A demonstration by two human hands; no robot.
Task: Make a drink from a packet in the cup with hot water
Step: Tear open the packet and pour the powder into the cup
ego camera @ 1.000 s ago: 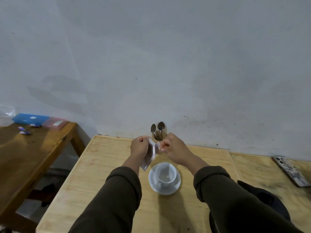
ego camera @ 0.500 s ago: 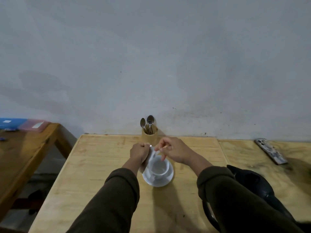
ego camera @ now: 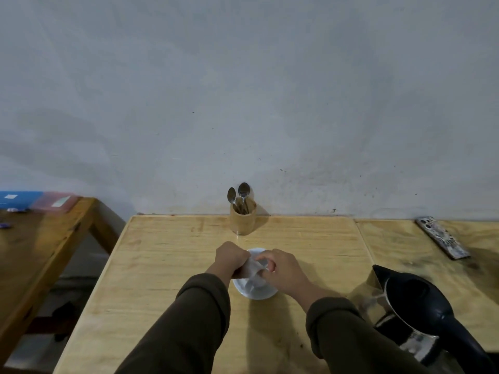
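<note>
Here, a pale wooden table [ego camera: 167,265] holds a dark kettle [ego camera: 421,309] at the person's right. Directly over the white cup [ego camera: 256,286] and saucer [ego camera: 253,294], the left hand [ego camera: 229,259] and right hand [ego camera: 283,268] together pinch a silvery packet [ego camera: 252,268], slanting downward toward the cup. A wooden holder [ego camera: 243,220] behind holds spoons [ego camera: 239,194]. The cup's contents are hidden.

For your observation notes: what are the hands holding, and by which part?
Both hands, left and right, hold the packet over the cup, one at each end.
</note>
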